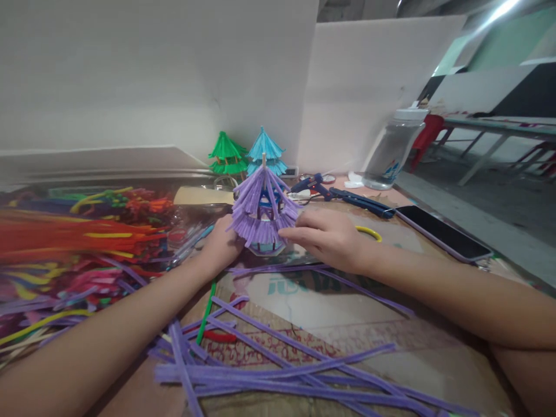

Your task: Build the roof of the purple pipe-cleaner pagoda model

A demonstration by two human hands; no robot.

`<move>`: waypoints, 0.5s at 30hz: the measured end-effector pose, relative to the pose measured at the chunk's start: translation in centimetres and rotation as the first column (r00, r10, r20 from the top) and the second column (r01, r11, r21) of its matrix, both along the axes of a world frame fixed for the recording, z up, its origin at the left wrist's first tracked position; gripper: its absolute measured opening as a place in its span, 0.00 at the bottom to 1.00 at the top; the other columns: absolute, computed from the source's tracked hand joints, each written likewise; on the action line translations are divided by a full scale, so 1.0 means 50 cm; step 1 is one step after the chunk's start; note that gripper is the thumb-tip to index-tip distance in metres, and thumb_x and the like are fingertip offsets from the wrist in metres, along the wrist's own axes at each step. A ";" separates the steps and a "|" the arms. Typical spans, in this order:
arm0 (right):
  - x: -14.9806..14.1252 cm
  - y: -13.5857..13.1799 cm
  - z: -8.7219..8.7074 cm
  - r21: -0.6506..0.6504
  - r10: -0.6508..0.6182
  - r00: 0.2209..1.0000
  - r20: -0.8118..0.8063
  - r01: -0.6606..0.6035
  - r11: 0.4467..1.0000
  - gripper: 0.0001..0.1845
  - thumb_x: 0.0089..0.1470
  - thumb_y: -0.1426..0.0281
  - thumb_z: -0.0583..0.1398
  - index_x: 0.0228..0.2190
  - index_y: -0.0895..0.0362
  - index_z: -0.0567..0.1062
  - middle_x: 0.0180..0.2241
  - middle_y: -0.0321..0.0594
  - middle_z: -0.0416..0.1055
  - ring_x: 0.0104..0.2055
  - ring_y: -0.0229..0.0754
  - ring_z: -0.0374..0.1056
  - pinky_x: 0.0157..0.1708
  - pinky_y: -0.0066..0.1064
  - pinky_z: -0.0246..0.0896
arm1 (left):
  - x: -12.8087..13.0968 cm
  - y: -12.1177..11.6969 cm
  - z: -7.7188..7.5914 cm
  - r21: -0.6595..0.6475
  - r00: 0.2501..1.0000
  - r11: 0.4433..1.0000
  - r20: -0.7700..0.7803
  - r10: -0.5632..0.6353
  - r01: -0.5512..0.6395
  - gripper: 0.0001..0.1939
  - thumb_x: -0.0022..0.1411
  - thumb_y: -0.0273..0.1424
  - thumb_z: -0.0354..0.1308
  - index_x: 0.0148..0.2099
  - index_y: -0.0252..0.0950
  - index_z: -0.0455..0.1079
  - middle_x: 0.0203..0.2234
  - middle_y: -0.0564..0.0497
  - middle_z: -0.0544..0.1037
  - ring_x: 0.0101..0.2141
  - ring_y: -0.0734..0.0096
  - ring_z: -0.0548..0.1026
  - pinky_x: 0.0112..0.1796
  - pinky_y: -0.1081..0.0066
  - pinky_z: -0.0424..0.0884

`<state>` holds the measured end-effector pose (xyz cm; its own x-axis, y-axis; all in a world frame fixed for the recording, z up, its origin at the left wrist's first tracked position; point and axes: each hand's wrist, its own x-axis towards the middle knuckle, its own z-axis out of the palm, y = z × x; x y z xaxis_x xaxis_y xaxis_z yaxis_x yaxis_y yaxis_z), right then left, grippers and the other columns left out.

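Note:
A two-tiered model pagoda of purple pipe cleaners (260, 229) stands upright in front of me, with a pale stick poking out of its top. Some gaps between the upper roof's strips show the frame inside. My left hand (226, 240) grips its left side low down, fingers partly hidden behind the roof. At the right edge of the lower roof, my right hand (334, 234) has its fingers drawn together on the purple strips. Loose purple pipe cleaners (278, 379) lie across the table near me. Behind are a green pagoda (226, 153) and a light blue pagoda (264, 145).
Bundles of coloured pipe cleaners (78, 234) cover the left side. A glue gun (315, 185), blue-handled tool (362, 201), yellow ring-shaped handle (369, 233), phone (443, 231) and clear water bottle (393, 153) sit to the right. White boards (152, 75) stand behind.

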<state>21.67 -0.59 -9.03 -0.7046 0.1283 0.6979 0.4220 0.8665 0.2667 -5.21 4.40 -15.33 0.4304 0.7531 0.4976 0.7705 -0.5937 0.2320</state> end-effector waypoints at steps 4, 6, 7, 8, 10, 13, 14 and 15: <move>0.001 0.002 -0.003 0.000 0.007 1.000 -0.011 -0.007 1.000 0.11 0.62 0.74 0.55 0.41 0.58 0.77 0.28 0.38 0.71 0.28 0.37 0.63 0.28 0.29 0.54 | -0.001 -0.004 -0.002 0.019 1.000 1.000 -0.014 -0.012 0.012 0.12 0.58 0.24 0.52 0.41 0.35 0.74 0.41 0.44 0.77 0.46 0.58 0.73 0.51 0.57 0.69; 0.001 0.003 -0.003 0.014 -0.001 1.000 -0.017 0.001 1.000 0.11 0.62 0.75 0.55 0.41 0.58 0.77 0.28 0.38 0.71 0.29 0.37 0.63 0.28 0.29 0.54 | 0.000 -0.006 -0.003 0.036 1.000 0.999 -0.018 -0.013 0.013 0.12 0.57 0.23 0.52 0.41 0.35 0.73 0.41 0.44 0.77 0.46 0.57 0.73 0.51 0.56 0.69; 0.001 0.003 -0.004 0.024 -0.007 1.000 -0.019 0.007 1.000 0.11 0.62 0.75 0.55 0.41 0.58 0.77 0.28 0.38 0.71 0.29 0.37 0.64 0.28 0.29 0.54 | 0.000 -0.006 -0.003 0.043 1.000 0.999 -0.022 -0.013 0.014 0.12 0.57 0.23 0.52 0.42 0.35 0.73 0.41 0.44 0.77 0.47 0.57 0.73 0.51 0.56 0.69; 0.002 0.003 -0.004 0.037 -0.010 1.000 -0.020 0.011 0.999 0.11 0.62 0.75 0.55 0.41 0.58 0.76 0.28 0.38 0.72 0.29 0.37 0.64 0.28 0.29 0.54 | 0.001 -0.006 -0.003 0.046 1.000 0.999 -0.027 -0.014 0.015 0.12 0.57 0.23 0.52 0.42 0.36 0.73 0.42 0.44 0.77 0.47 0.56 0.72 0.51 0.56 0.69; 0.003 0.003 -0.003 0.056 -0.018 1.000 -0.016 0.019 0.998 0.10 0.62 0.75 0.54 0.40 0.58 0.76 0.29 0.38 0.72 0.30 0.37 0.64 0.29 0.30 0.54 | 0.002 -0.007 -0.002 0.047 0.999 0.999 -0.036 -0.011 0.013 0.12 0.57 0.23 0.52 0.42 0.36 0.72 0.43 0.44 0.77 0.48 0.56 0.72 0.51 0.56 0.69; 0.003 0.001 0.000 0.058 -0.022 1.000 -0.009 0.023 0.998 0.09 0.61 0.76 0.55 0.37 0.58 0.76 0.30 0.39 0.73 0.30 0.38 0.65 0.29 0.30 0.55 | 0.004 -0.010 0.001 0.044 0.999 0.999 -0.053 0.000 0.003 0.11 0.58 0.24 0.51 0.41 0.34 0.72 0.42 0.42 0.77 0.47 0.54 0.73 0.50 0.56 0.69; 0.003 0.001 0.001 0.047 -0.020 1.000 -0.009 0.020 0.999 0.08 0.60 0.76 0.55 0.36 0.58 0.76 0.29 0.39 0.73 0.30 0.38 0.65 0.29 0.30 0.55 | 0.004 -0.011 0.002 0.039 0.998 0.999 -0.059 0.002 0.000 0.11 0.58 0.24 0.51 0.41 0.34 0.72 0.41 0.41 0.77 0.46 0.54 0.73 0.49 0.56 0.70; 0.002 0.001 0.002 0.031 -0.012 1.000 -0.015 0.013 0.999 0.08 0.60 0.77 0.55 0.35 0.59 0.75 0.29 0.39 0.72 0.30 0.38 0.64 0.29 0.30 0.56 | 0.005 -0.012 0.003 0.030 0.998 1.000 -0.064 0.004 -0.002 0.10 0.58 0.24 0.50 0.40 0.34 0.72 0.40 0.41 0.77 0.45 0.54 0.73 0.48 0.56 0.70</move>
